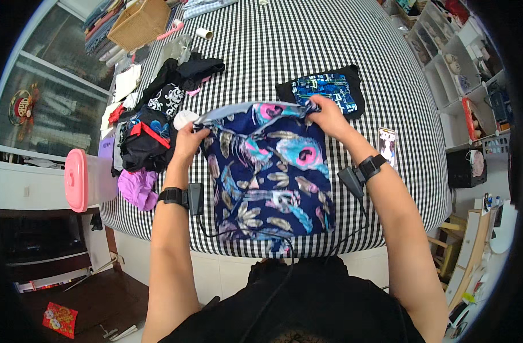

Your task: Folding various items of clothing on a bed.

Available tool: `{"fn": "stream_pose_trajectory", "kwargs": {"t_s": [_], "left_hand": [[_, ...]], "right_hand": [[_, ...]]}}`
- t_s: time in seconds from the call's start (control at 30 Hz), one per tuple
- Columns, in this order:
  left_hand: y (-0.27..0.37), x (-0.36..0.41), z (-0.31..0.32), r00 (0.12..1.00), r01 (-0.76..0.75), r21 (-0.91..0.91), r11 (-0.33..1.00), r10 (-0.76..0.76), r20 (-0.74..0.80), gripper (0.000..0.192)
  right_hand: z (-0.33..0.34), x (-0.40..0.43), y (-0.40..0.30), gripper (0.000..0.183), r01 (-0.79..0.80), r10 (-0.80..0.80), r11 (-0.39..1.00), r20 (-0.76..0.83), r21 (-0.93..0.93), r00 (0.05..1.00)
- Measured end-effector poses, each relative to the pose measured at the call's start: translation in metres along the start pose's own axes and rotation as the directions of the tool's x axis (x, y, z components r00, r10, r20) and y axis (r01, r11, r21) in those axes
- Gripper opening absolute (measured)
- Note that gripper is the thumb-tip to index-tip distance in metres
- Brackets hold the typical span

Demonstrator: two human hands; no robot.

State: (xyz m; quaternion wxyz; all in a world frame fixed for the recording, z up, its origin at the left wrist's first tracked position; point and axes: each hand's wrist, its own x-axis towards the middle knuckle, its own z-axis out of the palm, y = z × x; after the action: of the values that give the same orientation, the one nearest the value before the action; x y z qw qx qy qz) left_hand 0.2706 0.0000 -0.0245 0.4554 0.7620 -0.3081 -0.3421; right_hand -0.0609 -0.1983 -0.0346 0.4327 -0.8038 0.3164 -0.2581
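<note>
A navy garment [270, 180] printed with feathers in teal, pink and grey lies spread on a black-and-white checked cloth [261, 55]. Its far edge is lifted, showing the paler inner side. My left hand [189, 139] pinches the far left corner. At the far right corner, my right hand [328, 116] grips bunched fabric. Just beyond my right hand lies a folded black garment with a blue patterned panel [323, 90]. Each wrist wears a black strap with a small box and a cable.
Left of my left hand is a heap of dark clothing [145, 145], with a purple cloth [138, 188] and a plastic container with a pink lid [76, 180] beside it. A phone [387, 145] lies at the right. A wicker basket [139, 25] and a cardboard tube [204, 33] sit far left.
</note>
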Motion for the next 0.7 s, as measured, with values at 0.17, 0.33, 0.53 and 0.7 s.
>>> {"fn": "stream_pose_trajectory", "kwargs": {"t_s": [0.17, 0.33, 0.53, 0.7], "left_hand": [[0.022, -0.024, -0.023, 0.986, -0.151, 0.053, 0.987, 0.147, 0.074, 0.025], [-0.030, -0.097, -0.028, 0.843, -0.537, 0.324, 0.779, 0.482, 0.239, 0.022], [-0.110, -0.169, -0.012, 0.806, -0.574, 0.404, 0.713, 0.403, 0.433, 0.030], [-0.101, -0.183, -0.014, 0.839, -0.538, 0.454, 0.710, 0.398, 0.372, 0.032]], "right_hand": [[-0.012, -0.027, -0.035, 0.026, 0.021, -0.025, 0.997, -0.053, -0.077, 0.998], [0.002, -0.128, -0.034, 0.033, 0.207, -0.207, 0.940, 0.030, -0.272, 0.978], [0.039, -0.216, -0.024, 0.023, 0.374, -0.269, 0.825, 0.286, -0.424, 0.920], [0.042, -0.232, -0.029, 0.022, 0.276, -0.186, 0.822, 0.223, -0.498, 0.957]]}}
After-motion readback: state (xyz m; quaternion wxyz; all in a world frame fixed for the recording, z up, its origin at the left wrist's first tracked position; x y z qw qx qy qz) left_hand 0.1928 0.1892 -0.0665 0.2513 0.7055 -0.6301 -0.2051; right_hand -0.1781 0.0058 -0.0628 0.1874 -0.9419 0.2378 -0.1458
